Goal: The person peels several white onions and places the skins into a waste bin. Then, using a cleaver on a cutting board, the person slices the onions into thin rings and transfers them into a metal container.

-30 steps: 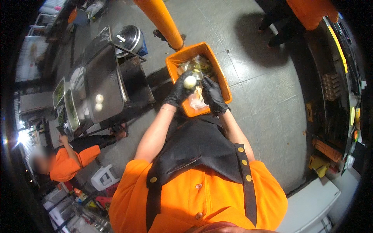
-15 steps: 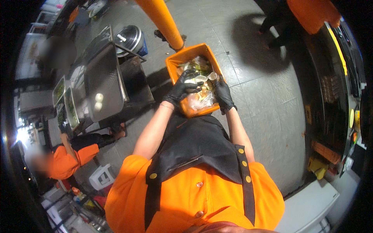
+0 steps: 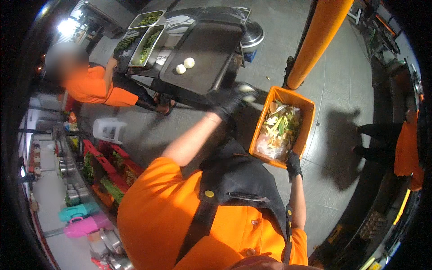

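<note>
My left hand (image 3: 231,101), black-gloved and smeared by motion, is raised between the bin and the dark tray. A white onion (image 3: 246,88) shows in blurred patches at its fingers. My right hand (image 3: 293,164), also in a black glove, is at the near right corner of the orange bin (image 3: 307,135); its fingers are partly hidden there. Vegetable peelings (image 3: 281,126) and clear plastic lie inside the bin. Two round white peeled onions (image 3: 185,66) rest side by side on the dark tray (image 3: 207,49), which lies on a table.
An orange pole (image 3: 319,42) rises behind the bin. Metal pans of green vegetables (image 3: 150,42) stand left of the tray. A co-worker in orange (image 3: 96,85) is beyond them at the left. Another person's orange clothing (image 3: 407,146) shows at the right. A white stool (image 3: 109,129) and red crates (image 3: 101,157) are at left.
My left hand has moved left out of the bin, with the white onion, toward the tray. My right hand has dropped to the bin's near corner. The view has turned left.
</note>
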Available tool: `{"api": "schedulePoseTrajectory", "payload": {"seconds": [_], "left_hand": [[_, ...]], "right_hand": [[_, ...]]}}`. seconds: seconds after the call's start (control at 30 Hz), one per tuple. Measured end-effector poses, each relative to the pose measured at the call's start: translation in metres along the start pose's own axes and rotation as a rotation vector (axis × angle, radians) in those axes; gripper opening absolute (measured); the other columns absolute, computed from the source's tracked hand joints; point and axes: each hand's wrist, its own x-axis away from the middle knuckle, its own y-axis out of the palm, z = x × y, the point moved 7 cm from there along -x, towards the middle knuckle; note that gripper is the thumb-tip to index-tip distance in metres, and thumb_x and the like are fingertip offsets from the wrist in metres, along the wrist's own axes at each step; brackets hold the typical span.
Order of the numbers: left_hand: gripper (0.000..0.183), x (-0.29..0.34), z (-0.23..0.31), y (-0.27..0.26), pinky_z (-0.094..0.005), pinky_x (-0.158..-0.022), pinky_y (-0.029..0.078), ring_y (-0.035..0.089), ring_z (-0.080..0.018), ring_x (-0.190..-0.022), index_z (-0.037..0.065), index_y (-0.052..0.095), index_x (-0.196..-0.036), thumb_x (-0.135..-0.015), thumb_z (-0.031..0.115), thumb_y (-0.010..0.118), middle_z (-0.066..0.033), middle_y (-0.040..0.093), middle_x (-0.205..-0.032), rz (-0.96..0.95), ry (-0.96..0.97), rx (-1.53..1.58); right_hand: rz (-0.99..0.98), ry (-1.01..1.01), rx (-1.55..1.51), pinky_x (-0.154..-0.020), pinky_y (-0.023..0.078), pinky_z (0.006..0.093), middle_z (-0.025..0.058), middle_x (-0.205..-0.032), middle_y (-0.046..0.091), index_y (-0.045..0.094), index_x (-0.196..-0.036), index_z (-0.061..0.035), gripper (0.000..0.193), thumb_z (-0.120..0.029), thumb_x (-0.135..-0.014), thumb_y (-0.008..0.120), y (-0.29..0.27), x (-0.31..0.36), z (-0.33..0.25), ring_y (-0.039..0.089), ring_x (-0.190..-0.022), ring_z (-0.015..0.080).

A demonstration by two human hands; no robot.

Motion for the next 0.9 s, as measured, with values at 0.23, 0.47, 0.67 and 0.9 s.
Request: {"api": "schedulePoseTrajectory", "payload": {"seconds": [0.23,0.47,0.67,0.9], "left_hand": [[0.048,0.004,-0.050,-0.206,-0.0425,-0.079,0.047,0.058,-0.0337,-0.095,0.002,0.050,-0.112,-0.081,0.034,0.068,-0.0190,0.058,-0.104,0.882,0.072,-1.362],[0.054,-0.008,-0.105,-0.232,-0.0420,-0.086,0.042,0.052,-0.0282,-0.097,0.001,0.042,-0.119,-0.081,0.027,0.071,-0.0178,0.054,-0.102,0.890,0.062,-0.235],[0.053,0.104,-0.107,-0.212,-0.0401,-0.094,0.041,0.053,-0.0312,-0.104,-0.002,0.045,-0.125,-0.082,0.017,0.069,-0.0189,0.056,-0.113,1.018,0.052,-0.577],[0.058,0.404,-0.266,-0.151,-0.0423,-0.099,0.040,0.055,-0.0343,-0.109,-0.003,0.043,-0.131,-0.083,0.024,0.060,-0.0245,0.056,-0.118,1.094,-0.623,-0.805]], "right_hand": [[-0.149,-0.152,0.277,-0.049,0.046,0.0370,0.0116,-0.067,0.059,0.063,-0.099,-0.0032,0.041,-0.039,-0.091,0.046,0.041,-0.003,-0.009,0.055,-0.055,0.0219],[-0.079,-0.174,0.081,-0.046,0.041,0.0297,0.0029,-0.065,0.051,0.051,-0.136,-0.0176,0.044,-0.025,-0.093,0.049,0.038,0.024,-0.052,0.046,-0.052,0.0119],[-0.019,0.041,0.114,-0.053,0.042,0.0307,0.0050,-0.079,0.060,0.060,-0.121,-0.0038,0.043,-0.037,-0.094,0.053,0.033,-0.019,-0.023,0.050,-0.060,0.0145],[-0.147,0.006,-0.020,-0.084,0.045,0.0365,0.0091,-0.105,0.065,0.064,-0.111,0.0032,0.031,-0.013,-0.084,0.067,0.062,-0.045,0.011,0.057,-0.091,0.0196]]}}
